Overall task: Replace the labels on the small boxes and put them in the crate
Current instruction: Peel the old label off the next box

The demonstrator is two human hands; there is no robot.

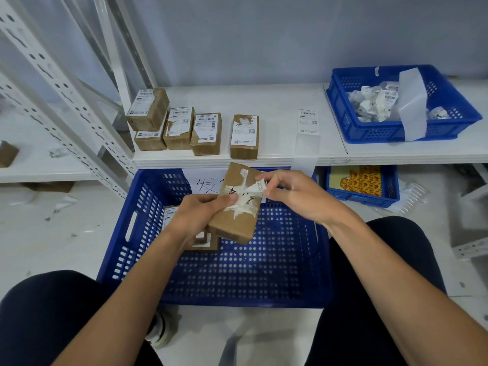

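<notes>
Pinching label [257,186], seemingly, right hand [293,196], box [235,223] above crate [237,302]

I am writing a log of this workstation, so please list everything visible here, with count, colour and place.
held cardboard box: 1, brown with torn white label remains, above the big crate
label scrap: 1, white, at the held box's upper edge
shelf boxes: 5, brown with white labels, left on the shelf, one stacked on another
fresh label: 1, white, on the shelf right of the boxes
big crate: 1, blue, on the floor
crate boxes: at least 2, brown, far left inside, partly hidden
basket: 1, blue, right on the shelf, holds crumpled white scraps
small crate: 1, blue, below the shelf
left hand: grips the held box
right hand: pinches the scrap
</notes>
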